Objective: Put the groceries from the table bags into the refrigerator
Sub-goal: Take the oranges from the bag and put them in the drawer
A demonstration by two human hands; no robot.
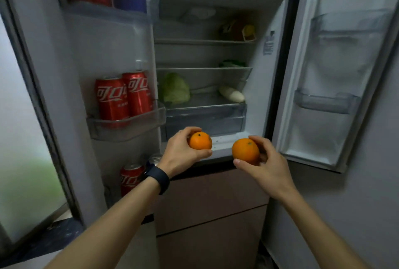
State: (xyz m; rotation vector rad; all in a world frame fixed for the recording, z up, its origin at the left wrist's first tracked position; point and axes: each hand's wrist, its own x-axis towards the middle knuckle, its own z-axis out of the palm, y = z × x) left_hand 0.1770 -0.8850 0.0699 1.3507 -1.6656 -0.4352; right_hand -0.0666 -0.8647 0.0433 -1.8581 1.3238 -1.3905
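The refrigerator [274, 87] stands in front of me with both upper doors swung wide. My left hand [179, 154] grips a small orange [200, 140] just below the clear crisper drawer [205, 118]. My right hand [267, 160] holds a larger orange [245, 151] beside it, in front of the compartment's lower edge. Inside, a green cabbage [176, 89] and a white radish [232, 94] lie on the lowest shelf. A dark watch band is on my left wrist.
The left door [90, 37] carries red cola cans [123, 98] in its middle bin, more cans lower down [130, 177], and red and blue cans on top. The right door [336, 69] has bare bins. Packaged food [239, 29] sits on an upper shelf. Brown drawers [211, 199] lie below.
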